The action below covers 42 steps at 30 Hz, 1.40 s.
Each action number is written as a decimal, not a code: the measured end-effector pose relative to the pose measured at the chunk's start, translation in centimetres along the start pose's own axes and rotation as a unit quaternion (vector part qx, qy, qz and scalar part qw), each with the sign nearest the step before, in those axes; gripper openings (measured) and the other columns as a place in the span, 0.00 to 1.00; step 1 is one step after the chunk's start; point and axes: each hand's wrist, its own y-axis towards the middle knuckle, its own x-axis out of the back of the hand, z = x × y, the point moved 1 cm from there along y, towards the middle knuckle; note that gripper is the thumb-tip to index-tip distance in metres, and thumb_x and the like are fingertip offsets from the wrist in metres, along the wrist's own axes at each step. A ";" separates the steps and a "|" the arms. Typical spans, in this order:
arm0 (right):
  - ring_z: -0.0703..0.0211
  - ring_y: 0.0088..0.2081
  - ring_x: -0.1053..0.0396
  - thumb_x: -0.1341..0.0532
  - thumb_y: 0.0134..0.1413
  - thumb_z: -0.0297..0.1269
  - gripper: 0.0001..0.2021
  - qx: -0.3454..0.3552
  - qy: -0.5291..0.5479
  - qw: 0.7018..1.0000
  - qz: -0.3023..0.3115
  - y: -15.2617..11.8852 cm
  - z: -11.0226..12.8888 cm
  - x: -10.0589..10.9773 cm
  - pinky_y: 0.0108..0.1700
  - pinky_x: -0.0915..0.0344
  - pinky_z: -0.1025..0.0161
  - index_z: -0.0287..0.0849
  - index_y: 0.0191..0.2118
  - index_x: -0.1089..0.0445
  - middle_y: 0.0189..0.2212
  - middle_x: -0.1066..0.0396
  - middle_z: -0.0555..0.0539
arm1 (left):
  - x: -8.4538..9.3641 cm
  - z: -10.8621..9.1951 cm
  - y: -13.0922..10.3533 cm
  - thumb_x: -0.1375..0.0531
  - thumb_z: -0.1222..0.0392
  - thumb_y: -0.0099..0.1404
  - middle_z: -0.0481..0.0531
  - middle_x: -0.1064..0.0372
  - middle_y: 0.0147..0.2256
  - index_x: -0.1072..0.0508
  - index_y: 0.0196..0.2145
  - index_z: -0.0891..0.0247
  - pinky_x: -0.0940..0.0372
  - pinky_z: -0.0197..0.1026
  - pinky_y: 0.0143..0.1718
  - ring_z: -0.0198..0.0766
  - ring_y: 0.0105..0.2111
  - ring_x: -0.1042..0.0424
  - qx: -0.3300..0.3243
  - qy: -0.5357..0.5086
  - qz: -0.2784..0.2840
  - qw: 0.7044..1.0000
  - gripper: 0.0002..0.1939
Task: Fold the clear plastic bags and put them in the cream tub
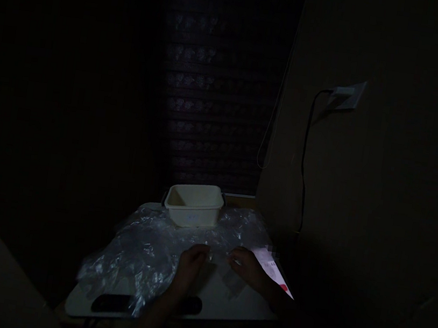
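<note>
My left hand [191, 260] is closed, its fingertips pinched together above the white tabletop [224, 303]. To its right my right hand [244, 264] is curled in the same way, thumb and fingers facing the left hand. A thin clear plastic bag [231, 284] appears to hang between and below the fingers; its outline is faint in the dark. Clear plastic bags [145, 251] lie crumpled in a heap to the left, with folds catching the light. Behind the hands, a cream plastic bin [194, 217] with dark side handles rests on more of the clear plastic.
A lit screen [270, 263] with a red spot lies at the table's right edge. Black slots [112, 304] run along the front edge. A cord [305, 154] drops from a wall outlet [346, 95] on the right. A dark patterned blind [215, 104] hangs behind.
</note>
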 end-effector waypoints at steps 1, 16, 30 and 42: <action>0.63 0.31 0.38 0.49 0.41 0.30 0.07 0.001 -0.014 1.000 0.001 0.0 0.2 0.1 0.34 0.43 0.68 0.40 0.23 0.34 0.25 0.34 0.48 | 0.4 -0.1 0.2 0.48 0.59 0.48 0.53 0.32 0.31 0.30 0.26 0.66 0.41 0.41 0.37 0.38 0.32 0.34 0.015 -0.012 -0.018 1.000 0.11; 0.58 0.41 0.41 0.54 0.44 0.23 0.16 0.065 -0.303 0.942 0.130 -4.7 -2.9 -3.6 0.45 0.50 0.58 0.42 0.37 0.36 0.39 0.35 0.46 | 1.3 0.8 0.2 0.43 0.61 0.41 0.46 0.37 0.22 0.34 0.26 0.66 0.40 0.37 0.27 0.33 0.23 0.37 0.070 -0.069 -0.123 0.988 0.11; 0.63 0.32 0.39 0.55 0.49 0.31 0.11 0.037 -0.286 0.955 -0.072 2.6 2.3 6.1 0.35 0.44 0.68 0.39 0.28 0.36 0.28 0.35 0.46 | 3.5 -1.1 1.0 0.43 0.57 0.43 0.48 0.36 0.24 0.34 0.29 0.66 0.41 0.36 0.28 0.34 0.25 0.36 0.048 -0.069 -0.189 0.978 0.14; 0.58 0.40 0.40 0.53 0.44 0.24 0.14 0.008 -0.179 0.983 -0.031 7.1 2.2 0.4 0.39 0.45 0.64 0.37 0.37 0.36 0.38 0.36 0.41 | 3.4 -2.3 1.1 0.43 0.57 0.46 0.45 0.42 0.28 0.40 0.34 0.60 0.39 0.35 0.25 0.32 0.24 0.34 0.071 -0.224 -0.079 0.969 0.16</action>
